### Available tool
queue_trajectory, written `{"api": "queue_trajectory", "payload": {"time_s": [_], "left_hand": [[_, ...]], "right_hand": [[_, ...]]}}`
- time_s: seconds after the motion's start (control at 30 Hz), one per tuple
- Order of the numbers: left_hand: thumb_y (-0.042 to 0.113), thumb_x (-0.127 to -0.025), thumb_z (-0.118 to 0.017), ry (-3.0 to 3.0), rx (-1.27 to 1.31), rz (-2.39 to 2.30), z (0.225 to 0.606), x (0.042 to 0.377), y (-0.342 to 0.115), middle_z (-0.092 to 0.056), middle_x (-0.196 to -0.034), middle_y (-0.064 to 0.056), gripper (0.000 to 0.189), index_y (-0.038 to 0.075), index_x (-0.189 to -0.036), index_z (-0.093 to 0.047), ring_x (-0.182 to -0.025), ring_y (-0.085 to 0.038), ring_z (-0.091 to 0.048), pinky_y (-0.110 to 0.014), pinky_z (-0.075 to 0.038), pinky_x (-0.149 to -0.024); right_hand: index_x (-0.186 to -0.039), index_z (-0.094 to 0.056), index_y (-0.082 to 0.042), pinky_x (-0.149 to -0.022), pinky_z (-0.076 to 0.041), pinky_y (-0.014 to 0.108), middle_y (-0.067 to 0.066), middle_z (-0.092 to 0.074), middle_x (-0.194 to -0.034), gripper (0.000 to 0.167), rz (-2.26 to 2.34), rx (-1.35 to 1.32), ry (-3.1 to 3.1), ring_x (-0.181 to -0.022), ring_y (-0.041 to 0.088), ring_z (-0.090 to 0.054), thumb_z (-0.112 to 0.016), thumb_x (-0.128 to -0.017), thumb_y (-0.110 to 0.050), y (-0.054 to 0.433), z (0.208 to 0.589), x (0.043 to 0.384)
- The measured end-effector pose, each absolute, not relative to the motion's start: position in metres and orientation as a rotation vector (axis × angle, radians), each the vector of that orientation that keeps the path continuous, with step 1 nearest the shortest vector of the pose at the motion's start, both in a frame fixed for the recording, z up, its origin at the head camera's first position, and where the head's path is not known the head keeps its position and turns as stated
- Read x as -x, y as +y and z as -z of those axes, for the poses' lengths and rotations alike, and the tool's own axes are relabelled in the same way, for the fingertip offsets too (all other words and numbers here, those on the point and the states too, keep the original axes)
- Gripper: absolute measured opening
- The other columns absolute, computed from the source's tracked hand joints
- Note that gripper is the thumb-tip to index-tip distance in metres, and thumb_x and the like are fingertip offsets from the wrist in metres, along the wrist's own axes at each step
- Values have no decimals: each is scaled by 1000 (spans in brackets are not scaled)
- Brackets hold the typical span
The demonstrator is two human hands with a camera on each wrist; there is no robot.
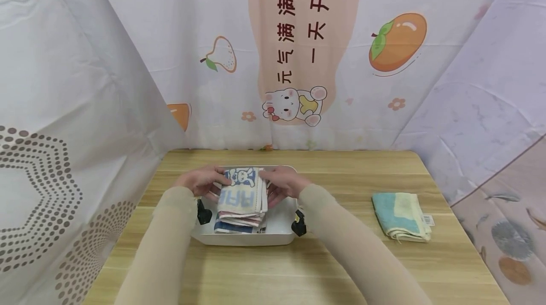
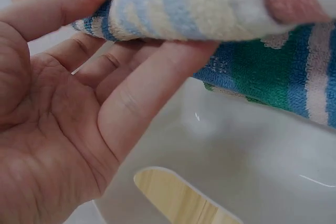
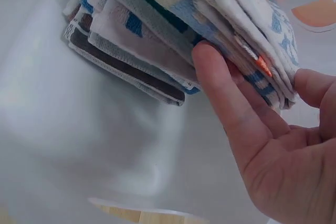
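Observation:
A folded cream towel with blue figures lies on top of a stack of folded towels in a white bin. My left hand holds the towel's left edge, thumb above and fingers underneath, as the left wrist view shows. At its right edge my right hand grips it the same way. The right wrist view shows several folded layers between thumb and fingers, with a small orange tag. Lower towels lie in the bin below, one with a dark brown band.
On the right of the wooden table lies a folded teal and pale yellow towel with a white label. The bin has handle cut-outs in its walls. A printed curtain hangs behind the table.

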State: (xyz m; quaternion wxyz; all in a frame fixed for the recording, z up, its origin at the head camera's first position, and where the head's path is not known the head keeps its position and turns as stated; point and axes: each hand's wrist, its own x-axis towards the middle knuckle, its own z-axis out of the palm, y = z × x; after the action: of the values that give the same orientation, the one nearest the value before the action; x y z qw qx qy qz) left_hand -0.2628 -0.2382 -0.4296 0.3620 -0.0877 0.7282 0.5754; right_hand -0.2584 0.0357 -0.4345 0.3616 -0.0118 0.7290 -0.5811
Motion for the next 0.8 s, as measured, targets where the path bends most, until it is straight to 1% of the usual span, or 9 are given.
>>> {"api": "queue_trajectory", "payload": {"time_s": [0.07,0.17,0.23,0.43,0.6,0.7,0.8], "left_hand": [[24,-102,-64,1883,241,-1461,431,262,-237,-66,-112,-20,39,-1,-131,-55,-91,-31,-71,-46,-61,-78],[37,-104,-58,1901,264,-1433,433,261,-234,-65,-115,-20,45,0,-130,-57,-94,-31,-70,-47,-60,-81],[41,-105,-55,1917,276,-1423,435,260,-233,-64,-115,-20,48,-1,-128,-58,-94,-32,-70,-48,-60,-82],[37,-106,-56,1970,292,-1376,435,259,-229,-66,-111,-19,42,0,-124,-62,-90,-32,-71,-46,-61,-79],[32,-106,-57,2009,294,-1347,435,258,-228,-68,-107,-19,38,-1,-123,-65,-86,-30,-71,-43,-61,-77],[28,-107,-57,2046,289,-1316,437,258,-227,-68,-103,-18,34,-2,-119,-67,-82,-29,-70,-41,-61,-73],[25,-107,-57,2073,283,-1280,438,258,-226,-68,-100,-17,30,-2,-114,-68,-78,-27,-68,-37,-61,-69]], "right_hand": [[-109,-65,3,-72,-61,50,21,-69,-83,40,1465,27,1888,-62,28,-70,-54,-107,-35,35,436,259],[-104,-66,4,-77,-59,54,22,-68,-82,40,1416,56,1892,-63,30,-71,-52,-108,-33,35,438,259],[-103,-67,5,-78,-59,55,24,-69,-83,41,1398,76,1888,-64,31,-71,-50,-108,-32,34,440,259],[-105,-65,6,-70,-61,50,31,-69,-89,40,1343,89,1898,-62,30,-70,-47,-109,-29,32,441,259],[-107,-63,7,-72,-61,51,35,-69,-94,38,1310,75,1906,-62,30,-69,-47,-109,-27,30,444,259],[-105,-64,7,-74,-61,52,34,-69,-95,37,1274,72,1934,-64,30,-69,-49,-109,-27,29,444,259],[-102,-65,6,-74,-61,51,32,-71,-94,35,1236,74,1966,-64,30,-70,-50,-108,-26,28,445,259]]}}
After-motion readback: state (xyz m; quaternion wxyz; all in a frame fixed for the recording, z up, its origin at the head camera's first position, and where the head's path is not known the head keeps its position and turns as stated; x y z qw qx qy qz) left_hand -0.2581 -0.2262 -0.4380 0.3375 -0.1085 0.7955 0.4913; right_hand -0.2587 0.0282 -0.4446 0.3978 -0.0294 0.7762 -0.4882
